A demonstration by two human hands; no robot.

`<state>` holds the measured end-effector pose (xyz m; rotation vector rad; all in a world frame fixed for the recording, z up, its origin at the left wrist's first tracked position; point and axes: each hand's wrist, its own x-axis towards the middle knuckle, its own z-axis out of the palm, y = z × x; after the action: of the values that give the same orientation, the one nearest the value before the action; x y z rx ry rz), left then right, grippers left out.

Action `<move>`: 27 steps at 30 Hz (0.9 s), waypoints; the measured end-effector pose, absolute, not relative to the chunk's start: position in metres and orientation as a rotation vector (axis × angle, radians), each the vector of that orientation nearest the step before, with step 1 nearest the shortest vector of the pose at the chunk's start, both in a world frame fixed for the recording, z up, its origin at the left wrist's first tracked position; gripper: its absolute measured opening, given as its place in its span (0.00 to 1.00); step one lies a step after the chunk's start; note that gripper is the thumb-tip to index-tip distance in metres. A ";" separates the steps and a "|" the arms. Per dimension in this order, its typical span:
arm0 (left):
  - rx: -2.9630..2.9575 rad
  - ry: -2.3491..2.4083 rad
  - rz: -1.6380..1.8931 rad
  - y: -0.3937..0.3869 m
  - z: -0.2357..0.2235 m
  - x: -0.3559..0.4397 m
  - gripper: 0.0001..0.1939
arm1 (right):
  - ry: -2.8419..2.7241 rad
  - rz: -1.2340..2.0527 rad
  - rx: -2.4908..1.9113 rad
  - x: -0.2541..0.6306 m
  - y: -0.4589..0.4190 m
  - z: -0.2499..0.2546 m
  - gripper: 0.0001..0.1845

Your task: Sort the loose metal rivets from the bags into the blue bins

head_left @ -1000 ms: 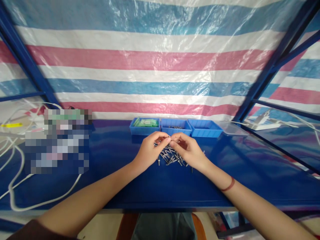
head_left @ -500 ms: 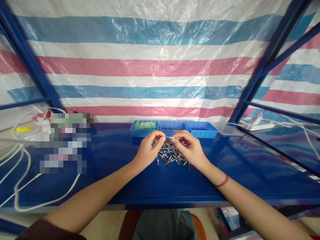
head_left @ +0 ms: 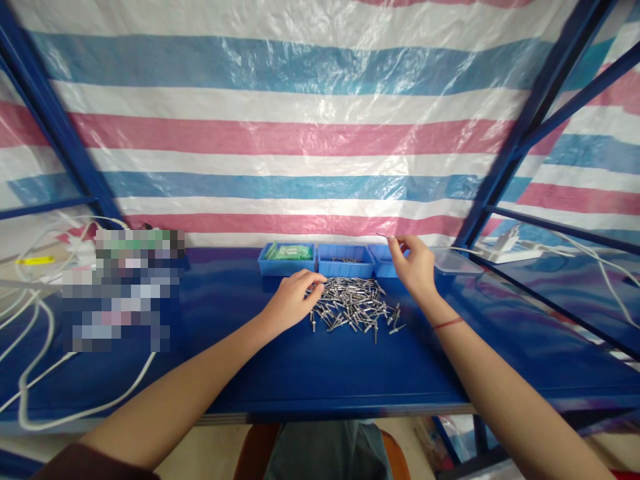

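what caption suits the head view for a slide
Right hand pinches a thin pin near the bins; left hand by the rivets.

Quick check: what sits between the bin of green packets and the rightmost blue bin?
The middle blue bin, with small metal pieces inside, shown in the head view.

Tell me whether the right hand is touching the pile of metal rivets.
Apart. The head view shows the right hand raised beyond the pile's right side, with blue tabletop visible between it and the pile of metal rivets.
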<state>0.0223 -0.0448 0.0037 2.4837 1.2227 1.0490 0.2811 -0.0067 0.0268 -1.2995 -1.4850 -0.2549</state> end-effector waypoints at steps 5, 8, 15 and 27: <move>2.727 1.261 0.774 -0.033 0.000 0.010 0.12 | -1.588 -0.403 -1.537 0.317 0.015 0.011 0.17; 2.771 1.275 0.656 -0.031 -0.001 0.005 0.13 | -1.585 -0.370 -1.510 0.314 0.011 0.009 0.16; 2.770 1.209 0.547 -0.032 0.006 0.005 0.11 | -1.746 -0.093 -1.419 0.285 -0.006 0.009 0.12; 2.853 1.369 0.484 -0.037 0.004 0.009 0.13 | -2.116 0.265 -1.184 0.260 -0.036 0.023 0.09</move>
<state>0.0092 -0.0370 0.0042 2.8527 1.3690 0.4843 0.2597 -0.0361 0.0225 -1.1838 -2.1158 0.2646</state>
